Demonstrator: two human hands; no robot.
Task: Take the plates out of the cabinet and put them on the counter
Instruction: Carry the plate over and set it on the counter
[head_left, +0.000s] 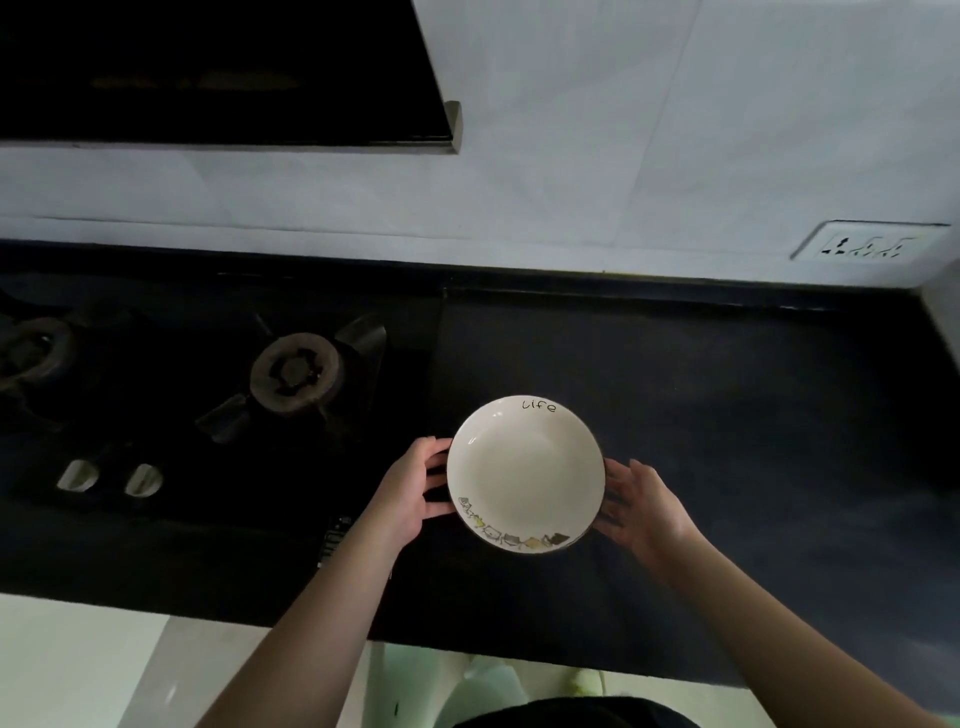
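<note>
A white plate (524, 475) sits on the dark tabletop (727, 415), toward its front edge and just beside the gas stove (208, 389) that takes the left part. The plate is deep, with the word "life" written at its far rim and a row of small drawings along its near rim. The left hand (410, 488) is at the left side of the plate, its fingers curled around the rim there. The right hand (641, 506) is at the right side, with fingers quite straight and spread, the tips touching or almost touching the rim; I cannot tell which. Behind the tabletop stands a light wall with a power socket (867, 244) near the back right corner. A black range hood (218, 73) hangs above the stove.
</note>
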